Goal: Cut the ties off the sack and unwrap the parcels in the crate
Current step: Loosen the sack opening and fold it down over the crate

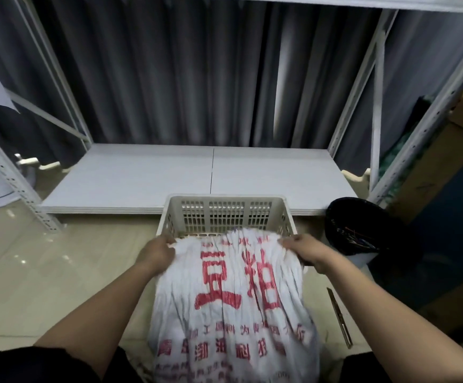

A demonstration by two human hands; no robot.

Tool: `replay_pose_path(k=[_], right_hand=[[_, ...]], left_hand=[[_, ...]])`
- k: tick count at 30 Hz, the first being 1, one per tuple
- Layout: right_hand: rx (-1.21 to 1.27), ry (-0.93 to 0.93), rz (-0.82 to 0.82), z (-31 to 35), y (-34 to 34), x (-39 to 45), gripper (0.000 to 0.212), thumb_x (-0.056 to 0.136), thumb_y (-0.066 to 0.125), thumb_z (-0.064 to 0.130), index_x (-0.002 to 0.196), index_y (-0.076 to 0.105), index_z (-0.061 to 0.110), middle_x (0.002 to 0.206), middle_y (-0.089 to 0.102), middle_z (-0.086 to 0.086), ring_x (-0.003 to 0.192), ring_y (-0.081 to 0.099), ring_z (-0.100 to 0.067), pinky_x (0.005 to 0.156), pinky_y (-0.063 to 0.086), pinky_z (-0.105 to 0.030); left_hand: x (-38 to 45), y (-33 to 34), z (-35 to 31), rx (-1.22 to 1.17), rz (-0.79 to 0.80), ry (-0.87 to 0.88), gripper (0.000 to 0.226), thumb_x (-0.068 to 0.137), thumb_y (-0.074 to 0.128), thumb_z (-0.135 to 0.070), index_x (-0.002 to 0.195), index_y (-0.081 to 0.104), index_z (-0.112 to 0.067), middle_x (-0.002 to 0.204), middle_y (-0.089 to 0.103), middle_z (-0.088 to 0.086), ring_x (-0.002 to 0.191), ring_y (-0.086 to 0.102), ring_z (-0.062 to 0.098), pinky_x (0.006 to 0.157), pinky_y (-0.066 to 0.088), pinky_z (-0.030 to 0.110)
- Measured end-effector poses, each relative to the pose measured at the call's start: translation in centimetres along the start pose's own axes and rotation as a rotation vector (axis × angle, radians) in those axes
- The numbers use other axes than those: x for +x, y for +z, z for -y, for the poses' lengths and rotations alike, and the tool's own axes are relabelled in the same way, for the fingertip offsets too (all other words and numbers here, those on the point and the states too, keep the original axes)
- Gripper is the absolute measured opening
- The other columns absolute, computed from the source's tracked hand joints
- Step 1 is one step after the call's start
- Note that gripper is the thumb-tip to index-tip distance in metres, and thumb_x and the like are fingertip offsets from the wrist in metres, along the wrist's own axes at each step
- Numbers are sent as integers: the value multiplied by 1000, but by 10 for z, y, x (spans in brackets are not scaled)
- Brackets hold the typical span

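Observation:
A white woven sack with red printed characters lies in front of me, its far end hanging over the near rim of a cream plastic crate. My left hand grips the sack's far left corner. My right hand grips its far right corner. The sack hides the inside of the crate, so no parcels show. A long utility knife lies on the floor to the right of the sack. No ties are visible on the sack.
A low white shelf board of a metal rack stands just behind the crate, with grey curtains beyond. A black bin holding thin coloured strands sits right of the crate. Cardboard boxes stand at far right. Glossy tiled floor spreads left.

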State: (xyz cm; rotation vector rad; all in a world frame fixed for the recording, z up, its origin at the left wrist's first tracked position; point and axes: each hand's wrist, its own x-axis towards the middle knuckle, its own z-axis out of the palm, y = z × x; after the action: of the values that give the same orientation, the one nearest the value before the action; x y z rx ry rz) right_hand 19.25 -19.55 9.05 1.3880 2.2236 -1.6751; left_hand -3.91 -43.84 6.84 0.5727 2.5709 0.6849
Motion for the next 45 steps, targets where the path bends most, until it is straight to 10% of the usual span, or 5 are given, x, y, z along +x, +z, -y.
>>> replay_pose_path(k=[12,16,22,30,45], right_hand=[[191,100,-545,-28,-32,9,35,87,65,30,73,57,-1,70,55,-14,78,54,-29,81,47,-39],[391,-7,61,-33,-35,-25,61,76,59,68,105,67,14,101,72,-5,96,66,-20,90,49,-36],[-79,156,524,-94,-18,-71,62,75,77,42,124,41,32,126,57,12,115,53,-8,103,38,-26],[-430,-113,-80,-88,14,-62,28,96,51,28,71,53,17,70,58,2,64,53,-11,55,36,-17],[1047,129,-223,-13,12,-29,43,103,32,18,141,38,-1,142,46,-19,127,47,-33,107,35,-41]], left_hand=[[12,-13,13,-237,-72,-109,38,95,48,-22,127,58,-4,125,60,20,109,59,36,88,48,36],[-42,-8,8,-749,8,-128,74,94,52,-42,152,10,-22,124,48,6,96,59,23,75,48,34],[-110,41,70,-297,499,-21,77,55,79,-59,119,52,-26,117,63,-5,102,65,5,88,53,26],[-96,43,50,12,37,121,37,102,35,-28,116,61,-6,114,66,15,102,61,29,74,40,28],[-96,22,3,-608,438,145,28,92,60,-23,120,59,-18,103,73,-2,87,71,15,70,55,19]])
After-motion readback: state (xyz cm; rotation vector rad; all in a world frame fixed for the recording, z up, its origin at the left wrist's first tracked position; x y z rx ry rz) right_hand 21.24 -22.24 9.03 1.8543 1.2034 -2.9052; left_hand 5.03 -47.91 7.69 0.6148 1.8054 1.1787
